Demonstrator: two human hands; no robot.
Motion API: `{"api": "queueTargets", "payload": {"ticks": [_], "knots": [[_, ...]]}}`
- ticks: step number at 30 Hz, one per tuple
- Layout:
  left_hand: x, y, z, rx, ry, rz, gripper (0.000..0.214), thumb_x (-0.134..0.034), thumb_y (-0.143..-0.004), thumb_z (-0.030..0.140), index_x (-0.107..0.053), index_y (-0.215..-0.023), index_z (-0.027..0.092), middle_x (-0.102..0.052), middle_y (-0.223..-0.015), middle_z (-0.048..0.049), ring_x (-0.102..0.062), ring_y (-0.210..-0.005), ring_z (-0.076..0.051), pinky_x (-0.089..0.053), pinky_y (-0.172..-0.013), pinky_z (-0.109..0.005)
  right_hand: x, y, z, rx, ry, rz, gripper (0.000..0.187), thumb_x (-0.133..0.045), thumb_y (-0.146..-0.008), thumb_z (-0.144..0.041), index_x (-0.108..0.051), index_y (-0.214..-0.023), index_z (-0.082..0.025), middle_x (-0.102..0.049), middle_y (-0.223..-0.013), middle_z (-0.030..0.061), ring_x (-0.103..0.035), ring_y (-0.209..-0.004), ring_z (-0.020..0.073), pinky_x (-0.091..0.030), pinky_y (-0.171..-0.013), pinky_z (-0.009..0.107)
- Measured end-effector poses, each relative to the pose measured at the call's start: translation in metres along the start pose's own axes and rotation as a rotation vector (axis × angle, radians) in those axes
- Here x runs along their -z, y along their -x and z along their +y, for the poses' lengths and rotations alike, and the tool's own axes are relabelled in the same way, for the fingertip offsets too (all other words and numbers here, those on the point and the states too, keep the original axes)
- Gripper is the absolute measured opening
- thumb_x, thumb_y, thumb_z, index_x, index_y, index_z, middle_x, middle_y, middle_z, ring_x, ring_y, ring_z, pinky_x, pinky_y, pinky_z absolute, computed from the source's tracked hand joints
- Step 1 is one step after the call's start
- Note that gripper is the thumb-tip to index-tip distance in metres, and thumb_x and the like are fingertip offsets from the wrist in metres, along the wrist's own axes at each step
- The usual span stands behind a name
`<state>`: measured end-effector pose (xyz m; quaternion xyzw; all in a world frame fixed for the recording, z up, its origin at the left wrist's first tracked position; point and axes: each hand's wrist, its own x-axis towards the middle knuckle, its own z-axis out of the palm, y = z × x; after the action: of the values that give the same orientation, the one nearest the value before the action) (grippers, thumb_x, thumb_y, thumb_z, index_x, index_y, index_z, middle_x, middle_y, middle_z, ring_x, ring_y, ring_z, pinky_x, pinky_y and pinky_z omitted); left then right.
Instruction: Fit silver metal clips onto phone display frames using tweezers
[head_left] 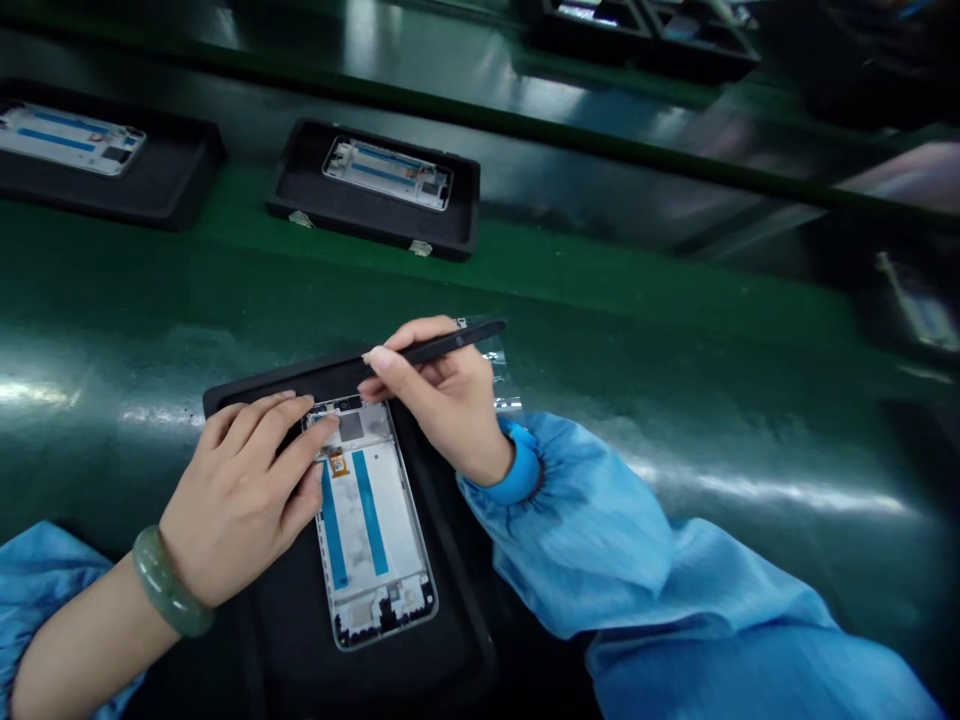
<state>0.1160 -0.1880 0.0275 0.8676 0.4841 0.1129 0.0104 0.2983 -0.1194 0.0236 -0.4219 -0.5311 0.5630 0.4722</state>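
Observation:
A white phone frame (375,540) with two blue strips lies in a black tray (442,640) right in front of me. My left hand (240,490) rests flat on the frame's upper left edge, fingers stretched out, touching near a small orange part (337,463). My right hand (442,400) is closed on a black pen-like tool (450,343), its working end hidden behind my fingers at the frame's top edge. A small clear plastic bag (501,375) shows behind my right hand.
On the green belt (675,300) beyond, two more black trays (375,190) (97,160) each hold a similar phone frame. Further trays (645,30) sit at the back, and another frame (926,310) lies at the dark right edge.

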Motion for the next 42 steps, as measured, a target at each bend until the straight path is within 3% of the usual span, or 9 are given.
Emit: {"api": "queueTargets", "payload": {"ticks": [2,7,10,14,23,42], "knots": [[-0.0006,0.0005,0.0006,0.006,0.006,0.001,0.036,-0.049,-0.083,0.023,-0.055,-0.117,0.019,-0.055,-0.118,-0.0117,-0.050,-0.111,-0.029,-0.039,-0.088,-0.045,0.0013,-0.0028,0.0000,0.011,-0.037,0.018,0.019,-0.063,-0.080,-0.034,-0.049,-0.086,-0.022,-0.058,-0.081,-0.0010,-0.065,-0.069,0.0125,-0.057,-0.065,0.026],[-0.0005,0.0010,0.0017,0.016,0.001,0.001,0.037,-0.048,-0.083,0.024,-0.054,-0.119,0.018,-0.055,-0.118,-0.0119,-0.049,-0.110,-0.030,-0.038,-0.087,-0.045,0.0041,-0.0059,0.0026,0.106,0.111,-0.191,0.012,-0.059,-0.083,-0.029,-0.052,-0.089,-0.021,-0.058,-0.089,0.0013,-0.062,-0.073,0.0117,-0.053,-0.065,0.025],[-0.0002,0.0009,0.0020,0.013,-0.002,-0.005,0.038,-0.048,-0.083,0.024,-0.053,-0.121,0.017,-0.054,-0.119,-0.0123,-0.049,-0.111,-0.030,-0.038,-0.088,-0.045,0.0048,-0.0050,0.0031,0.205,0.276,-0.244,0.008,-0.058,-0.083,-0.023,-0.053,-0.088,-0.021,-0.057,-0.086,0.0004,-0.059,-0.071,0.0111,-0.050,-0.064,0.025],[-0.0003,0.0007,0.0017,0.005,0.000,0.003,0.039,-0.048,-0.083,0.024,-0.052,-0.121,0.016,-0.054,-0.119,-0.0129,-0.049,-0.111,-0.030,-0.038,-0.088,-0.045,0.0049,-0.0039,0.0027,0.338,0.426,-0.261,0.007,-0.056,-0.081,-0.017,-0.054,-0.087,-0.021,-0.059,-0.086,0.0006,-0.058,-0.076,0.0127,-0.048,-0.069,0.026],[-0.0010,0.0007,0.0008,-0.001,-0.009,0.027,0.038,-0.048,-0.084,0.023,-0.052,-0.121,0.017,-0.054,-0.118,-0.0117,-0.049,-0.111,-0.029,-0.039,-0.088,-0.044,0.0029,-0.0038,0.0052,0.456,0.463,-0.241,0.010,-0.056,-0.079,-0.012,-0.055,-0.086,-0.019,-0.060,-0.083,-0.0002,-0.057,-0.076,0.0114,-0.047,-0.070,0.024],[-0.0015,0.0004,0.0029,0.022,-0.022,0.022,0.040,-0.048,-0.085,0.024,-0.052,-0.123,0.015,-0.055,-0.121,-0.0109,-0.048,-0.113,-0.027,-0.038,-0.091,-0.043,0.0025,-0.0075,0.0033,0.500,0.521,-0.257,0.013,-0.055,-0.076,-0.009,-0.055,-0.085,-0.018,-0.060,-0.081,0.0002,-0.058,-0.074,0.0111,-0.048,-0.067,0.023]]}}
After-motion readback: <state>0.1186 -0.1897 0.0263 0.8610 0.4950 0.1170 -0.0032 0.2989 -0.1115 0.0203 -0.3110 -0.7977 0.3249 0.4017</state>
